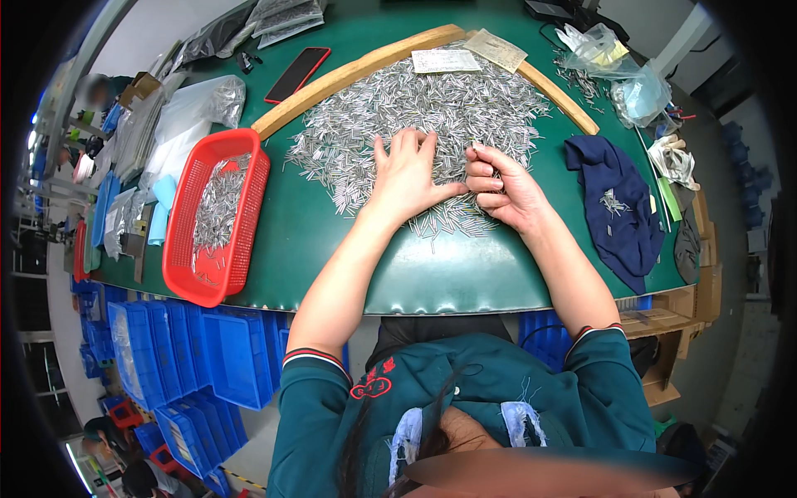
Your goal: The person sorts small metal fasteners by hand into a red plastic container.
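A wide heap of small, thin metal pins (349, 137) is spread over the green tabletop (332, 257). My left hand (405, 178) rests on the near part of this heap, palm down, with fingers spread and the thumb pointing toward my right hand. My right hand (508, 191) is just beside that thumb, its fingers curled in. Thin bits that look like the same pins show between those curled fingers; how many is hidden. A smaller cluster of loose pins (452, 217) lies below both hands, nearer the table's front edge.
Wooden strips (357, 73) border the heap's far side, with paper slips (446, 61) on top. A red basket (178, 241) of pins stands left. A phone (297, 75) lies beyond it. Dark blue cloth (618, 207) lies right. Blue bins (237, 353) sit below the table.
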`<state>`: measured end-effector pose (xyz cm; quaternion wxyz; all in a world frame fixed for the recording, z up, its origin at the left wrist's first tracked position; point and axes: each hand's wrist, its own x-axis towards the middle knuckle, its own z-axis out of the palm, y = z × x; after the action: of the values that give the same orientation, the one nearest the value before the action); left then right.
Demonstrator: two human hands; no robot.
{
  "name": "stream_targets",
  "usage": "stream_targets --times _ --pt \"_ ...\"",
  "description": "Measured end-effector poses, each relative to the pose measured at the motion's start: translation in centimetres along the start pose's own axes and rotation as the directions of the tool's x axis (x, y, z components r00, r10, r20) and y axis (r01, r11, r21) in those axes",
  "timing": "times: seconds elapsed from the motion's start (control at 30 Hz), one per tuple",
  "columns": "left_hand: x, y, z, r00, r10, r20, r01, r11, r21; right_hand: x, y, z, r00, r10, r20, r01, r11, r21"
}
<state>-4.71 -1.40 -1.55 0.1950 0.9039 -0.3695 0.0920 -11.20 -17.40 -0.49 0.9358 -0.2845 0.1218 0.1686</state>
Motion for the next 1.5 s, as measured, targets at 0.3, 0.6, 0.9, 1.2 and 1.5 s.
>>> stream_targets --times 0.3,0.6,0.9,1.2,1.5 --pt "0.6 -0.2 0.5 0.984 0.164 -0.064 -0.159 0.984 0.085 -0.3 -0.5 -0.1 0.997 -0.077 0.024 0.076 0.996 0.043" --pt "0.3 -1.2 -0.1 0.965 0.096 -0.245 -0.134 0.980 -0.144 -0.4 -0.2 0.5 0.985 -0.123 -0.118 0.106 0.984 -0.146" --pt "0.3 -0.1 -0.5 0.921 0.145 -0.363 -0.247 0.936 -0.252 -0.3 1.1 1.2 0.944 -0.283 -0.169 0.148 0.822 -0.550" --pt "0.1 0.9 -0.2 0.930 0.164 -0.327 -0.241 0.948 -0.209 -0.1 1.3 1.0 0.889 -0.420 -0.185 0.206 0.726 -0.656" --pt "-0.2 0.6 -0.1 0.985 -0.168 -0.035 0.103 0.745 -0.659 -0.4 1.1 1.5 0.897 -0.423 -0.125 0.241 0.708 -0.664"
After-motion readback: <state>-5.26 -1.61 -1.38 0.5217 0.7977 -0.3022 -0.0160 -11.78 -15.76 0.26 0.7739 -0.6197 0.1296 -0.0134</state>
